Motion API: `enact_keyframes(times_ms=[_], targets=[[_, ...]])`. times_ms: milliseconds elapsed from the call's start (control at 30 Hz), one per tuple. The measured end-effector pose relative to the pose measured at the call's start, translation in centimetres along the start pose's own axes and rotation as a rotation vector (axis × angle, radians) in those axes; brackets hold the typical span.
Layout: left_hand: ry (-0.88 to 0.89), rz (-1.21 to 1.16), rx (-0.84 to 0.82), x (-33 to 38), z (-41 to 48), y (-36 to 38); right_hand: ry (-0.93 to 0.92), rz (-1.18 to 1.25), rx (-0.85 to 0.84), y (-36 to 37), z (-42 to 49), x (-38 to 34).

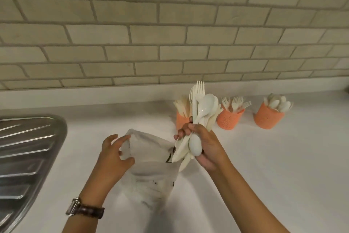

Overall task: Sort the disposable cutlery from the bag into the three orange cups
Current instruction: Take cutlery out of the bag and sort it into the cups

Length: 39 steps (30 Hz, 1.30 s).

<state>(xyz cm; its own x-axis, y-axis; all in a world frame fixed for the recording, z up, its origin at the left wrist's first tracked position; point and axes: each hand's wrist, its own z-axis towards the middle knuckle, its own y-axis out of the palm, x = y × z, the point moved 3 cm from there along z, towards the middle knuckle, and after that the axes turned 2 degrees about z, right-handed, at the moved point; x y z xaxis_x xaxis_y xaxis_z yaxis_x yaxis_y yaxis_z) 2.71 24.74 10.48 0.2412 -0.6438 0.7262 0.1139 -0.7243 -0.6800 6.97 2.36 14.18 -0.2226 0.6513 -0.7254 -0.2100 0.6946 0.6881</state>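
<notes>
Bundle of disposable cutlery (pixel 202 112) held just above the bag (pixel 151 172) mouth, mid-frame, in front of the cups; white/cream plastic, mixed forks, spoons and flat handles, fork tines at the top, one spoon bowl pointing down under the palm; right hand (pixel 204 146) grips the bundle around its middle, fingers (pixel 184 130) curled tight round the handles, forearm coming up from lower right; left hand (pixel 113 155) at the bag's left rim, thumb and fingers pinching the thin film, wrist bent inward, forearm from bottom centre; bag is translucent whitish plastic, crumpled, lying on the bench (pixel 283 157); black print on it, too blurred and folded to read; three orange cups with a textured mesh-like wall stand in a row near the wall: left cup (pixel 181 120) with knives, partly hidden behind the bundle; middle cup (pixel 229 119) with forks; right cup (pixel 268 117) with spoons; bench smooth white; ribbed steel drainboard (pixel 28 157) at left; beige brick-pattern tile wall (pixel 151 34) behind; brown-strapped watch (pixel 85 209) on the left wrist
</notes>
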Motion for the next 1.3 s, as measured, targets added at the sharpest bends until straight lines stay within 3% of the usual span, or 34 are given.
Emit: enact_keyframes(times_ms=[100, 200, 300, 433, 567, 733, 933, 1033, 1133, 1300], targets=[[0.073, 0.173, 0.214, 4.0, -1.1, 1.6, -0.028, 0.102, 0.064, -3.4, -2.3, -2.7], [0.305, 0.014, 0.282, 10.3, -3.6, 5.1, -0.005, 0.102, 0.121, -7.6, -5.2, -5.4], [0.413, -0.258, 0.181, 17.0, -7.3, 10.6, 0.043, 0.017, 0.149, -11.9, -8.7, -8.8], [0.357, -0.457, 0.024, 24.1, -12.1, 18.9, 0.074, -0.177, 0.167, -17.5, -13.3, -13.3], [0.280, -0.468, -0.105, 28.7, -14.8, 25.2, 0.085, -0.315, 0.174, -21.2, -16.6, -17.0], [0.133, -0.511, -0.123, 31.7, -14.7, 28.3, 0.084, -0.429, 0.169, -23.6, -18.2, -19.9], [0.032, -0.639, -0.397, 33.6, -11.8, 29.9, 0.113, -0.399, 0.151, -26.2, -16.5, -22.2], [-0.043, -0.847, -0.325, 34.4, -8.7, 30.0, 0.128, -0.318, 0.207, -28.2, -14.6, -23.3], [-0.017, -1.023, -0.119, 35.8, -4.0, 28.9, 0.120, -0.306, 0.321, -30.7, -12.7, -24.7], [0.087, -0.953, 0.163, 37.9, 3.3, 30.4, 0.070, -0.267, 0.404, -33.1, -10.1, -26.9]])
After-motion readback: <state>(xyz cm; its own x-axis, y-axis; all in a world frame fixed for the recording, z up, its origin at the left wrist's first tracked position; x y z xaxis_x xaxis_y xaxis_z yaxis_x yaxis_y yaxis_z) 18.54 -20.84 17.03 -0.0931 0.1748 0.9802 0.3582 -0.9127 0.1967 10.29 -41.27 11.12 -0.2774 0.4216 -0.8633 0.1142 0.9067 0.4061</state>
